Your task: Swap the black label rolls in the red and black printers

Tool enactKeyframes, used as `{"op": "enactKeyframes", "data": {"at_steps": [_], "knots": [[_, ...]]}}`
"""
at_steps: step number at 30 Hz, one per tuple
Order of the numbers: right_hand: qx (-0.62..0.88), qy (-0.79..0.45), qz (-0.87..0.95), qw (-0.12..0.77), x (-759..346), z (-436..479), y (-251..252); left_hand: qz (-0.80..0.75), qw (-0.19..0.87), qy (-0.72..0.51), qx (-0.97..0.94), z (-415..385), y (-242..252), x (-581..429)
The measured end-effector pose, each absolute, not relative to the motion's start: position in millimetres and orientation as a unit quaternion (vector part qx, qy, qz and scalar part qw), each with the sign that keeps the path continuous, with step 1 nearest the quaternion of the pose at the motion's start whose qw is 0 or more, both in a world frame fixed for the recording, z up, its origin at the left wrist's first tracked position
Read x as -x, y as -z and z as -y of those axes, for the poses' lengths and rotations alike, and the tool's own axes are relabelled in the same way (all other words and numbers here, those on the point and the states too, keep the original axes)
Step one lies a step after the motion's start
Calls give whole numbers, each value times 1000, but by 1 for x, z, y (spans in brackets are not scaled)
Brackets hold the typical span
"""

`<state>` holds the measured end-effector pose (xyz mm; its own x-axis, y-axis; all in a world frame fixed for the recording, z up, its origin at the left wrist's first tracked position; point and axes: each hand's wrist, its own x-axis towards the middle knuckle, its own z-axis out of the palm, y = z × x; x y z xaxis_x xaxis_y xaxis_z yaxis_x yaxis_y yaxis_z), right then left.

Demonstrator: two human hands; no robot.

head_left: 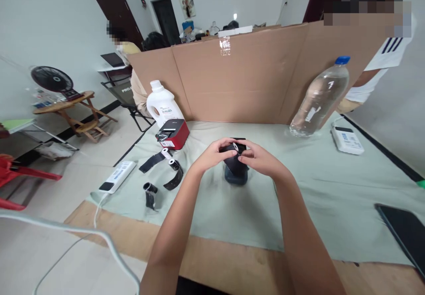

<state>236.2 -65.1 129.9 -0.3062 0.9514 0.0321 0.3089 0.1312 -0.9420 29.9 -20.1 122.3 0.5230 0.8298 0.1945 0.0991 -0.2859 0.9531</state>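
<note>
Both hands are at a black paper roll (233, 147) with a pale core, raised at the middle of the cloth-covered table. My left hand (215, 154) is closed around the roll's left side, its thumb across the front. From the right, my right hand (258, 158) pinches the roll near its end, fingers curled over the top. A dark strip (236, 166) hangs from the roll. Right below and behind it stands a dark boxy device (236, 179), partly covered by the hands and strip; its kind is unclear.
Several black rolls with loose tails (173, 166) lie at left, near a red and black box-shaped device (174, 133) and white jug (163, 105). A water bottle (320, 98) leans against the cardboard screen (239, 78). A phone (403, 231) lies right. Other people sit beyond the screen.
</note>
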Motion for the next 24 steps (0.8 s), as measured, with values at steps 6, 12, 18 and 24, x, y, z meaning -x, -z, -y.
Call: {"op": "enactKeyframes", "data": {"at_steps": [6,12,18,24], "knots": [[536,-493,651,214,-239,68,-140,-339,501,-318,-730,4,-103,-24],[592,-487,618,176,-235,56,-121,-379,469,-307,-736,-2,-78,-28],[610,-366,640,291,-230,36,-85,-367,428,-291,-773,-4,-75,-31],[527,-422,637,372,-235,28,-78,-393,466,-321,-724,10,-87,-35]]}}
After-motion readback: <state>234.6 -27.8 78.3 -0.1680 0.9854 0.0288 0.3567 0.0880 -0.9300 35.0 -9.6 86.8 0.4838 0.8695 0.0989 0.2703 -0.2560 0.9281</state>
